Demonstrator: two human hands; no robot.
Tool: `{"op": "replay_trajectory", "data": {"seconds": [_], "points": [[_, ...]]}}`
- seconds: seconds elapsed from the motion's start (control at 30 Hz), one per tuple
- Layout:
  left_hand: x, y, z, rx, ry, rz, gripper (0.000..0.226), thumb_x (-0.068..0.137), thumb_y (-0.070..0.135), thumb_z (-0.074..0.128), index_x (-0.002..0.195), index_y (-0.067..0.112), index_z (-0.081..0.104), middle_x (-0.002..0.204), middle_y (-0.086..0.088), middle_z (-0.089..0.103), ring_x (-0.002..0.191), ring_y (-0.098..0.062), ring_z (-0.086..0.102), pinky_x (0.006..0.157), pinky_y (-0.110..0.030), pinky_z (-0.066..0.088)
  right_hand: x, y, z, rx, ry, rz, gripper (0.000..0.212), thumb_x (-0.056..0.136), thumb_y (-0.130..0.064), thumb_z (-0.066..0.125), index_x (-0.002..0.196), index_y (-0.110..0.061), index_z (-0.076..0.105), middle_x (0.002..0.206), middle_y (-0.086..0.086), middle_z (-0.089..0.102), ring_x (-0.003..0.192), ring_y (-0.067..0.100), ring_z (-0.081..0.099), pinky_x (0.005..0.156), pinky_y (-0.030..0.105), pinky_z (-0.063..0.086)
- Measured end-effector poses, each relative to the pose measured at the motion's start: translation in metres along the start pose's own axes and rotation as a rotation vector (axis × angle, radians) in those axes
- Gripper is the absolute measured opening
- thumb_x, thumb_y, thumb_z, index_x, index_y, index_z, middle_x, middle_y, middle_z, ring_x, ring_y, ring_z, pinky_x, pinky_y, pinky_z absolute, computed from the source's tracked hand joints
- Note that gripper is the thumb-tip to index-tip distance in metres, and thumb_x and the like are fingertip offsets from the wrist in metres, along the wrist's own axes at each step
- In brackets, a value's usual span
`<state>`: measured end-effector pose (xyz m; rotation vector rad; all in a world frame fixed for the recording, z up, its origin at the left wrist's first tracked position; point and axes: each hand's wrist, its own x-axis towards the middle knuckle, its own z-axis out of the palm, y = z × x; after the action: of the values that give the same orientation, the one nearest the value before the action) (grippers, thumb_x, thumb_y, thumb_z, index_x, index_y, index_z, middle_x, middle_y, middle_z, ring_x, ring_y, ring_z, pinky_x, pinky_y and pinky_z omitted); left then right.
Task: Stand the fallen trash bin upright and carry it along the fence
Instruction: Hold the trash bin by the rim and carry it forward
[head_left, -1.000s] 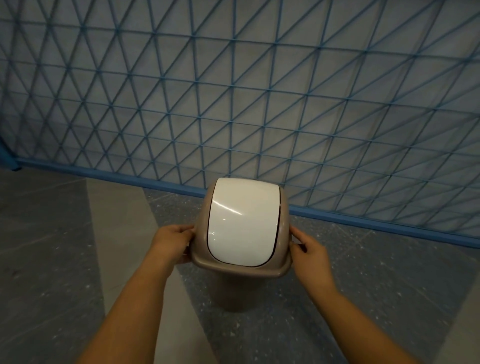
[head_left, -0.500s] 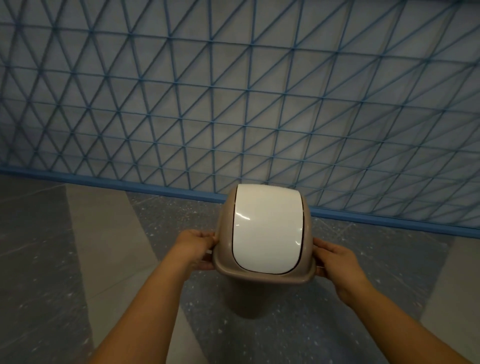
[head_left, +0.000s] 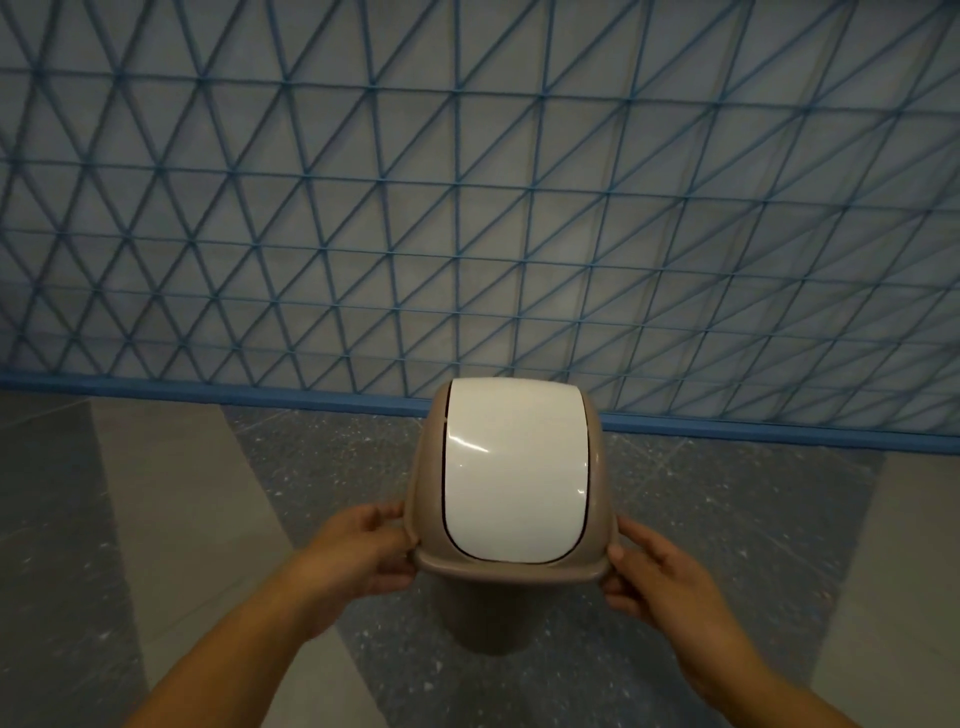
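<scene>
The trash bin (head_left: 506, 519) is upright, its white swing lid (head_left: 511, 467) facing up, so the first half of the task looks done. What remains is the carry along the fence (head_left: 467, 218), and how much of that is left cannot be told from here.

The left hand (head_left: 363, 553) clasps the left side of the brown rim and the right hand (head_left: 657, 571) clasps the right side, each grip curled closed around the rim's edge with fingers tucked beneath. The bin hangs between them in front of the body; whether its base clears the floor (head_left: 260, 493) is hard to tell, though it appears lifted.

The fence runs straight across ahead, its blue bottom rail (head_left: 208, 392) near the bin's far side. The floor to left and right shows nothing in the way, so sideways travel looks open.
</scene>
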<state>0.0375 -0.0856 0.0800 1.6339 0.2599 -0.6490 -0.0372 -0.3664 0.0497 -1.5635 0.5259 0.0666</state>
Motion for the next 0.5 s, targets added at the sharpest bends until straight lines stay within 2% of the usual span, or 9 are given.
{"op": "replay_trajectory", "data": {"seconds": [0.13, 0.27, 0.37, 0.5], "points": [[0.002, -0.018, 0.013, -0.21, 0.077, 0.035, 0.034, 0.09, 0.006, 0.057, 0.124, 0.01, 0.058, 0.089, -0.013, 0.066, 0.071, -0.017, 0.062, 0.064, -0.026, 0.057, -0.001, 0.009, 0.008, 0.02, 0.068, -0.085, 0.048, 0.089, -0.014, 0.057, 0.135, -0.026, 0.046, 0.079, 0.016, 0.07, 0.074, 0.024, 0.067, 0.058, 0.025, 0.054], [0.017, -0.015, 0.016, -0.296, 0.14, 0.046, 0.046, 0.09, -0.001, 0.055, 0.134, 0.011, 0.05, 0.095, -0.02, 0.061, 0.076, -0.022, 0.063, 0.067, -0.032, 0.056, 0.008, 0.01, 0.012, 0.032, 0.109, -0.147, 0.046, 0.09, -0.016, 0.057, 0.133, -0.028, 0.048, 0.079, 0.013, 0.069, 0.071, 0.02, 0.065, 0.056, 0.02, 0.054], [0.031, -0.006, 0.017, -0.29, 0.167, 0.058, 0.051, 0.089, 0.0, 0.056, 0.136, 0.017, 0.047, 0.096, -0.021, 0.063, 0.083, -0.026, 0.066, 0.068, -0.034, 0.056, 0.023, 0.006, 0.016, 0.014, 0.145, -0.174, 0.045, 0.091, -0.022, 0.056, 0.133, -0.032, 0.047, 0.08, 0.008, 0.07, 0.074, 0.019, 0.066, 0.063, 0.023, 0.053], [0.054, 0.007, 0.022, -0.281, 0.202, 0.085, 0.054, 0.089, 0.0, 0.055, 0.139, 0.018, 0.045, 0.092, -0.019, 0.066, 0.081, -0.024, 0.067, 0.067, -0.031, 0.056, 0.048, -0.002, 0.021, 0.005, 0.179, -0.225, 0.043, 0.092, -0.024, 0.053, 0.134, -0.029, 0.047, 0.081, 0.006, 0.07, 0.073, 0.016, 0.064, 0.065, 0.023, 0.053]]}}
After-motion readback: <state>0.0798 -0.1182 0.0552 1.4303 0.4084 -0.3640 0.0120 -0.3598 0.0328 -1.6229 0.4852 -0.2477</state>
